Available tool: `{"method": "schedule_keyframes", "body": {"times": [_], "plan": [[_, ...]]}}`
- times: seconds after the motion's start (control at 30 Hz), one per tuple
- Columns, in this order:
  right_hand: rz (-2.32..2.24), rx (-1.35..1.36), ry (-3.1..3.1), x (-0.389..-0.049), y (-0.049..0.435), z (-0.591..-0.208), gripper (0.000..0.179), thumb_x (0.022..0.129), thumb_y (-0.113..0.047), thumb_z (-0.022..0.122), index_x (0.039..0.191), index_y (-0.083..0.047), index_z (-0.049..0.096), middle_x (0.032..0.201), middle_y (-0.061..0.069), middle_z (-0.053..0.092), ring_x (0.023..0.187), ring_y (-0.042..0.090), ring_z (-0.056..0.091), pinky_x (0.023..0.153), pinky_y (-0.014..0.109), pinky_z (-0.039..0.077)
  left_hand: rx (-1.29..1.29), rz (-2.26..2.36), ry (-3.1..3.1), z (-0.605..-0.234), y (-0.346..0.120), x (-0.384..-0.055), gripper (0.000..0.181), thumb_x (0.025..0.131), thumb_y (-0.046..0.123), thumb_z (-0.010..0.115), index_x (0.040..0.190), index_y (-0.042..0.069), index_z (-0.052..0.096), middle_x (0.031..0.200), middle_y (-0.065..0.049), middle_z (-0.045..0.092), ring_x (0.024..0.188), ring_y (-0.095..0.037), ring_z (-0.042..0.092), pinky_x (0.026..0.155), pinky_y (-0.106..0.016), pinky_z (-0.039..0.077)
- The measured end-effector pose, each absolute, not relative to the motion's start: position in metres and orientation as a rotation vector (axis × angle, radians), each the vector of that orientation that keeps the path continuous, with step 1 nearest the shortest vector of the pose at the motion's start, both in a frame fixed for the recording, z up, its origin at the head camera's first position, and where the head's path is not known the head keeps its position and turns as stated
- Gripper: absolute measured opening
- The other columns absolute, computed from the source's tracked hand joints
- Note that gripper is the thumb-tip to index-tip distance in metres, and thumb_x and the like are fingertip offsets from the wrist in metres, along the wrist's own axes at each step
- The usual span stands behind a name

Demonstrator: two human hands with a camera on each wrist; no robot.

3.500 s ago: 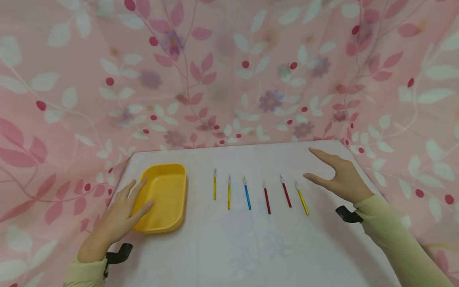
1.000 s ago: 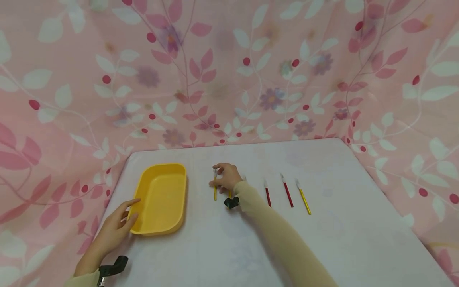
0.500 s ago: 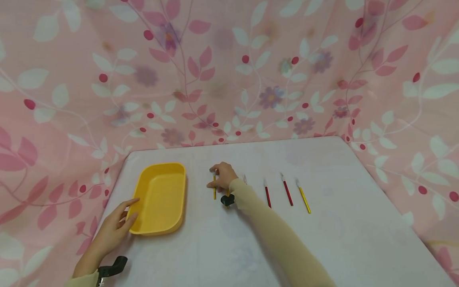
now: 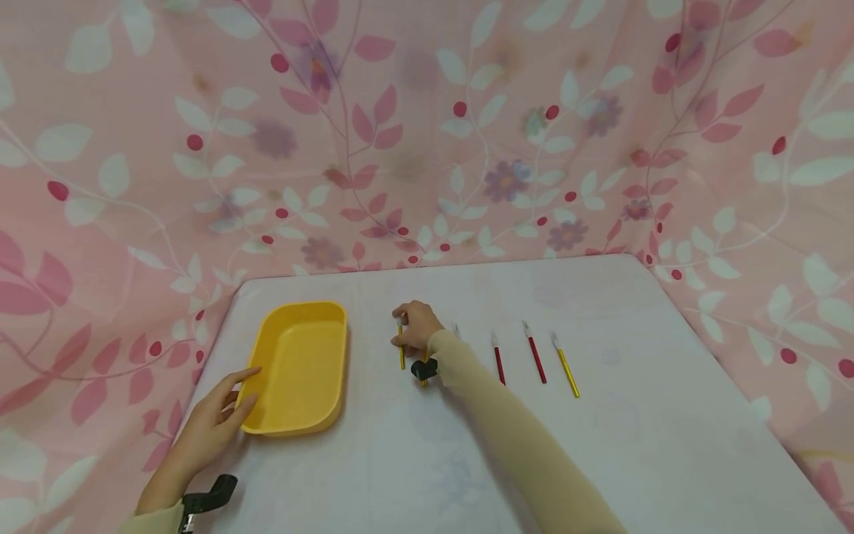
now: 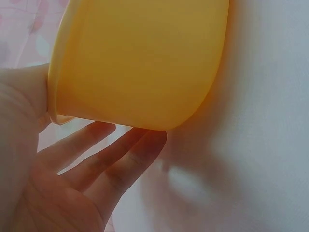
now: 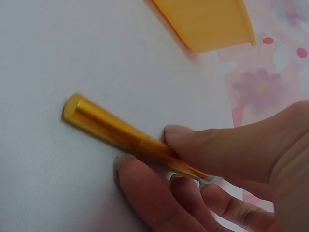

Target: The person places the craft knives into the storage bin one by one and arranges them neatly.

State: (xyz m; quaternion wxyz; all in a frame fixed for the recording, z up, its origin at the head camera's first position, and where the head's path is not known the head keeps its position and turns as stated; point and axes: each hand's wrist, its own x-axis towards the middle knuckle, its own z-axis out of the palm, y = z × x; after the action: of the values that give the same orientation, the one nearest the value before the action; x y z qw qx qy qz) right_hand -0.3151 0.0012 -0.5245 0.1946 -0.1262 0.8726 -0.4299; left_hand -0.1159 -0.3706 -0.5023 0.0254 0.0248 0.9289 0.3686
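Note:
My right hand (image 4: 420,324) pinches the leftmost craft knife (image 4: 402,357) between thumb and fingers near its capped end. In the right wrist view its shiny yellow handle (image 6: 116,128) slants between thumb and fingertips, just over or on the white cloth. Another yellow craft knife (image 4: 424,380) lies partly hidden under this hand and wrist. On the left, my left hand (image 4: 210,426) grips the near left side of a yellow tray (image 4: 303,371). The left wrist view shows the thumb at the tray's rim (image 5: 54,92) and the fingers against its outer wall.
Right of my hand lie a mostly hidden craft knife with its clear tip (image 4: 457,331) showing, two red craft knives (image 4: 499,363) and a yellow one (image 4: 567,371). A white cloth (image 4: 667,445) covers the table. Pink floral fabric (image 4: 414,148) hangs around the back and sides.
Since the earliest frame my right hand has crossed left to the leftmost craft knife, and my left hand has settled on the tray's side. Over the last half second the hands barely shift.

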Motion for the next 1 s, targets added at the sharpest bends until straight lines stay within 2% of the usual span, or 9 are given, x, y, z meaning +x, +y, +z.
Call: {"method": "schedule_keyframes", "body": {"times": [0.2,0.27,0.33,0.47,0.53,0.87,1.0], "plan": [[-1.144,-0.377,2.475,-0.317,-0.001,-0.522,0.059,0.093,0.0,0.086,0.148,-0.004,0.064,0.116,0.013,0.056,0.056,0.019,0.07,0.057,0.027,0.063,0.108,1.147,2.91,-0.504,-0.371,-0.115,0.053,0.113,0.029,0.064,0.159,0.007,0.05,0.161,-0.03,0.048,0.127,-0.057,0.06,0.106,-0.07,0.047],[-1.103,-0.405,2.503,-0.317,-0.002,-0.521,0.059,0.094,0.0,0.084,0.149,-0.004,0.064,0.113,0.012,0.057,0.059,0.019,0.071,0.062,0.026,0.063,0.114,1.15,2.916,-0.505,-0.371,-0.115,0.052,0.113,0.028,0.064,0.159,0.007,0.05,0.16,-0.03,0.049,0.127,-0.057,0.06,0.106,-0.069,0.047],[-1.04,-0.444,2.55,-0.317,-0.001,-0.519,0.057,0.094,0.0,0.08,0.149,-0.006,0.064,0.111,0.01,0.059,0.07,0.015,0.07,0.071,0.023,0.061,0.12,1.157,2.918,-0.505,-0.372,-0.115,0.052,0.113,0.028,0.064,0.159,0.006,0.05,0.16,-0.03,0.049,0.127,-0.057,0.061,0.106,-0.069,0.047],[-0.978,-0.516,2.617,-0.313,0.0,-0.514,0.059,0.09,0.001,0.073,0.148,-0.005,0.066,0.111,0.01,0.065,0.095,0.02,0.061,0.085,0.028,0.055,0.124,1.168,2.917,-0.507,-0.372,-0.115,0.052,0.113,0.027,0.064,0.159,0.006,0.05,0.16,-0.03,0.049,0.127,-0.058,0.06,0.105,-0.069,0.047],[-0.98,-0.533,2.618,-0.311,0.0,-0.511,0.059,0.089,0.002,0.072,0.148,-0.003,0.065,0.112,0.011,0.067,0.1,0.022,0.059,0.088,0.032,0.055,0.122,1.172,2.915,-0.507,-0.373,-0.115,0.052,0.113,0.028,0.064,0.159,0.006,0.05,0.161,-0.03,0.048,0.128,-0.058,0.059,0.105,-0.069,0.047],[-1.004,-0.519,2.583,-0.313,0.0,-0.509,0.062,0.089,0.004,0.069,0.151,-0.003,0.062,0.111,0.01,0.066,0.102,0.023,0.058,0.092,0.035,0.054,0.115,1.168,2.912,-0.506,-0.372,-0.115,0.053,0.114,0.029,0.063,0.16,0.006,0.049,0.161,-0.03,0.048,0.13,-0.059,0.059,0.106,-0.068,0.047],[-1.092,-0.472,2.54,-0.312,0.001,-0.509,0.066,0.088,0.005,0.069,0.152,-0.005,0.06,0.108,0.009,0.064,0.096,0.023,0.058,0.083,0.032,0.055,0.131,1.176,2.922,-0.505,-0.372,-0.115,0.053,0.114,0.027,0.063,0.16,0.006,0.049,0.161,-0.03,0.049,0.127,-0.057,0.062,0.105,-0.067,0.048]]}}
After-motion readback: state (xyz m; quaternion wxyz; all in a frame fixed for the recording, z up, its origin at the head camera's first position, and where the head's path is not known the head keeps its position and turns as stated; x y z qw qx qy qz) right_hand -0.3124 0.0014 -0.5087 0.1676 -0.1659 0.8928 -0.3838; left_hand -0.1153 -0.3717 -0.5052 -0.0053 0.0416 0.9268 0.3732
